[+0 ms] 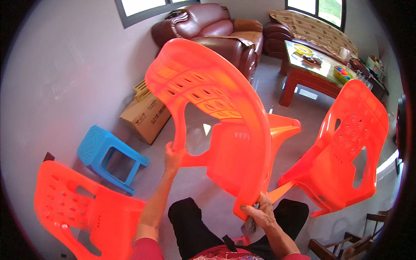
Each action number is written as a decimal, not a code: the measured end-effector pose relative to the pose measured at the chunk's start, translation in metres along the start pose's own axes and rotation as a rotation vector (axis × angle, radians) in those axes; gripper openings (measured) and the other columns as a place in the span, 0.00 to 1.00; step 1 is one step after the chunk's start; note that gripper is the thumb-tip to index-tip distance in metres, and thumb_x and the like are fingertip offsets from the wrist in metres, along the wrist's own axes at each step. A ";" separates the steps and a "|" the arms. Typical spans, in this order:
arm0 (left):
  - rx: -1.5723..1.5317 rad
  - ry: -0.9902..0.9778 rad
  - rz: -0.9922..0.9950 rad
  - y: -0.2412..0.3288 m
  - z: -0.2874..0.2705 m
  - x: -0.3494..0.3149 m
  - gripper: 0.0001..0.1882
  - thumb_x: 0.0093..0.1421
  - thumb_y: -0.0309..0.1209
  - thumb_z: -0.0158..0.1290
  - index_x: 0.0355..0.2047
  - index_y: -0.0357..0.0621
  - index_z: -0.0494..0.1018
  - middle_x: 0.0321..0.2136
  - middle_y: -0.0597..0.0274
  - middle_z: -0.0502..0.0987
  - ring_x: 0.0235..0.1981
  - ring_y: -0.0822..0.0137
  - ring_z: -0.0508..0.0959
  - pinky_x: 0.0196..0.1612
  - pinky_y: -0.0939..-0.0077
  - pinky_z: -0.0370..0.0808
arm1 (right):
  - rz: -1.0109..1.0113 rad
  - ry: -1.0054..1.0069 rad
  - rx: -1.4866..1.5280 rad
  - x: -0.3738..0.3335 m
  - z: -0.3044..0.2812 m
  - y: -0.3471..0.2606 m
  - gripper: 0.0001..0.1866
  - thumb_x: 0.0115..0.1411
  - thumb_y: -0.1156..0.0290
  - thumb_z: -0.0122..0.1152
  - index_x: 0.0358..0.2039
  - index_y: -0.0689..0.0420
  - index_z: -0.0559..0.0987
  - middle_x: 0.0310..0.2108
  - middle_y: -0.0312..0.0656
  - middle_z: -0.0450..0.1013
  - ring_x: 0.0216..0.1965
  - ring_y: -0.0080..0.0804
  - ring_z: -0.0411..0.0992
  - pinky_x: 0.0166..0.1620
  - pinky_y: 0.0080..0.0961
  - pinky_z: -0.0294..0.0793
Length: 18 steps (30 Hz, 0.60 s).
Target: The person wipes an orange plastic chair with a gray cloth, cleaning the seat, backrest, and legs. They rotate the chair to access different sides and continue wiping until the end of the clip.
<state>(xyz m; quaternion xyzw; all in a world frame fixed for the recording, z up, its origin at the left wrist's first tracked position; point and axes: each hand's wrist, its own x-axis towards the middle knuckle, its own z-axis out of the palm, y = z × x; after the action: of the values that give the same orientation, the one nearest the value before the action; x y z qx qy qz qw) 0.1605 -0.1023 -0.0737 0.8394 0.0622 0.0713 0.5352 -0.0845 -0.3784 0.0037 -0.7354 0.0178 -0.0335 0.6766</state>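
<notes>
A bright orange-red plastic armchair is tilted in front of me, its perforated backrest toward the upper left. My left hand is closed round one of its armrests. At the near end of the other curved arm, my right hand is closed, thumb pressed on the plastic. A crumpled grey rag shows under and between the right fingers, against the chair's edge. Part of the right fingers is hidden behind the arm. My knees in black trousers are beneath the chair.
Matching chairs stand at left and right. A blue stool and a cardboard box stand by the left wall. Farther off are a brown leather armchair, a covered sofa and a red-legged table. Wooden furniture is at lower right.
</notes>
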 end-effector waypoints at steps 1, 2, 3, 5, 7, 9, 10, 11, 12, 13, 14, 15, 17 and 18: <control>0.005 0.027 0.014 -0.013 0.003 0.006 0.42 0.49 0.34 0.63 0.59 0.31 0.53 0.45 0.51 0.69 0.45 0.64 0.72 0.46 0.72 0.71 | 0.001 0.012 -0.046 -0.002 -0.005 -0.004 0.12 0.48 0.71 0.63 0.34 0.59 0.76 0.28 0.34 0.71 0.31 0.22 0.68 0.35 0.24 0.68; 0.020 0.052 0.032 -0.027 0.005 0.013 0.45 0.47 0.35 0.65 0.59 0.31 0.52 0.44 0.51 0.70 0.44 0.63 0.72 0.46 0.72 0.72 | 0.009 0.036 0.011 -0.004 -0.008 -0.005 0.14 0.47 0.70 0.64 0.35 0.59 0.76 0.29 0.36 0.71 0.32 0.24 0.69 0.36 0.25 0.68; 0.054 0.097 0.104 -0.061 -0.004 0.035 0.45 0.46 0.34 0.65 0.58 0.30 0.53 0.44 0.51 0.71 0.44 0.64 0.73 0.46 0.72 0.72 | 0.010 0.008 0.048 -0.004 -0.010 -0.008 0.14 0.47 0.70 0.64 0.35 0.59 0.76 0.29 0.36 0.71 0.32 0.24 0.69 0.36 0.25 0.68; 0.073 0.054 0.140 -0.089 0.009 0.054 0.43 0.45 0.32 0.66 0.57 0.30 0.56 0.43 0.51 0.72 0.42 0.65 0.73 0.44 0.71 0.73 | 0.047 0.013 0.074 -0.009 -0.024 -0.010 0.15 0.47 0.70 0.64 0.36 0.58 0.76 0.30 0.37 0.71 0.33 0.24 0.69 0.37 0.25 0.68; -0.105 -0.142 0.047 -0.095 0.021 0.056 0.37 0.46 0.30 0.65 0.54 0.30 0.61 0.41 0.53 0.74 0.40 0.67 0.75 0.41 0.72 0.74 | 0.002 0.012 -0.050 -0.013 -0.036 -0.018 0.17 0.48 0.68 0.63 0.38 0.59 0.75 0.32 0.39 0.70 0.35 0.27 0.69 0.39 0.25 0.67; -0.290 -0.283 -0.074 -0.120 0.013 0.069 0.28 0.48 0.29 0.63 0.48 0.31 0.67 0.38 0.57 0.76 0.36 0.68 0.76 0.38 0.74 0.74 | 0.005 -0.011 -0.170 -0.009 -0.039 -0.026 0.17 0.49 0.67 0.62 0.39 0.61 0.75 0.32 0.40 0.70 0.35 0.28 0.69 0.39 0.25 0.67; -0.298 -0.293 -0.123 -0.121 0.003 0.069 0.23 0.50 0.29 0.62 0.44 0.32 0.71 0.35 0.59 0.77 0.35 0.69 0.76 0.36 0.75 0.74 | -0.033 0.006 -0.182 -0.004 -0.036 -0.035 0.18 0.50 0.66 0.61 0.39 0.62 0.74 0.32 0.41 0.69 0.35 0.30 0.69 0.39 0.26 0.67; -0.264 -0.290 -0.117 -0.116 0.000 0.071 0.20 0.51 0.30 0.61 0.43 0.32 0.72 0.35 0.60 0.77 0.35 0.70 0.76 0.36 0.76 0.74 | -0.010 0.061 -0.164 0.000 -0.033 -0.036 0.17 0.49 0.68 0.62 0.39 0.61 0.73 0.31 0.40 0.68 0.34 0.28 0.68 0.39 0.25 0.66; -0.229 -0.287 -0.119 -0.113 0.000 0.069 0.18 0.53 0.30 0.60 0.41 0.33 0.73 0.34 0.60 0.77 0.35 0.71 0.76 0.36 0.76 0.73 | 0.020 0.113 -0.146 0.001 -0.030 -0.038 0.17 0.48 0.69 0.63 0.38 0.61 0.73 0.30 0.38 0.67 0.34 0.27 0.66 0.38 0.24 0.65; -0.223 -0.307 -0.139 -0.109 -0.002 0.069 0.17 0.53 0.31 0.59 0.41 0.33 0.73 0.34 0.61 0.77 0.35 0.72 0.76 0.36 0.76 0.73 | 0.033 0.158 -0.123 0.003 -0.029 -0.039 0.17 0.47 0.71 0.64 0.38 0.60 0.73 0.29 0.37 0.66 0.33 0.26 0.65 0.38 0.22 0.64; -0.217 -0.323 -0.163 -0.109 -0.004 0.067 0.17 0.54 0.31 0.59 0.41 0.33 0.73 0.34 0.62 0.77 0.35 0.72 0.75 0.36 0.76 0.73 | 0.026 0.159 -0.135 0.003 -0.030 -0.039 0.18 0.49 0.69 0.64 0.40 0.61 0.72 0.30 0.38 0.67 0.34 0.27 0.66 0.38 0.23 0.66; -0.217 -0.342 -0.187 -0.110 -0.005 0.065 0.16 0.55 0.31 0.58 0.41 0.33 0.73 0.34 0.62 0.77 0.34 0.72 0.75 0.36 0.77 0.73 | 0.006 0.197 -0.177 0.001 -0.026 -0.041 0.19 0.49 0.67 0.64 0.39 0.63 0.72 0.30 0.41 0.68 0.34 0.29 0.68 0.38 0.24 0.67; -0.256 -0.341 -0.177 -0.114 -0.009 0.062 0.15 0.55 0.31 0.58 0.40 0.34 0.73 0.33 0.63 0.76 0.34 0.73 0.75 0.36 0.77 0.72 | -0.063 0.255 -0.256 0.003 -0.021 -0.043 0.20 0.50 0.65 0.64 0.38 0.65 0.72 0.30 0.46 0.69 0.32 0.34 0.70 0.37 0.28 0.69; -0.280 -0.335 -0.170 -0.117 -0.012 0.058 0.15 0.56 0.32 0.57 0.40 0.34 0.73 0.33 0.64 0.76 0.33 0.73 0.75 0.36 0.77 0.72 | -0.095 0.278 -0.285 0.004 -0.019 -0.043 0.20 0.50 0.64 0.65 0.36 0.66 0.72 0.27 0.47 0.69 0.29 0.35 0.69 0.34 0.29 0.68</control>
<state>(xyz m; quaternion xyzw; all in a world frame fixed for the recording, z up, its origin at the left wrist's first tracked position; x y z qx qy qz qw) 0.2122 -0.0321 -0.1714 0.7487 0.0325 -0.1064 0.6535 -0.0826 -0.3941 0.0478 -0.8120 0.0807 -0.1636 0.5545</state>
